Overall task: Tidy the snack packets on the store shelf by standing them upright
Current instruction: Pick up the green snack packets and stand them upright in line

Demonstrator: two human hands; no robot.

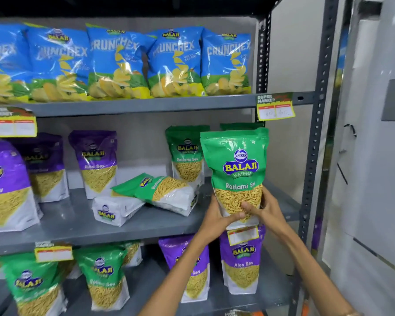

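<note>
We've got both hands on a green Ratlami Sev packet (235, 172) at the right end of the middle shelf (78, 226), front edge. Our left hand (217, 216) cups its lower left corner, our right hand (263, 207) wraps the lower right, fingers closed across the clear window. The packet stands upright, long axis vertical, label facing us, sealed top up. So we're mid-placement, we'd say: next we need to seat its base flat on the shelf and let go without it tipping. Whether the base touches the shelf we can't tell; our hands hide it. Just to the left, a second green packet (160, 191) lies on its side over a white-bottomed packet (116, 209), both flat, long axes roughly horizontal. Those look like our next job.
</note>
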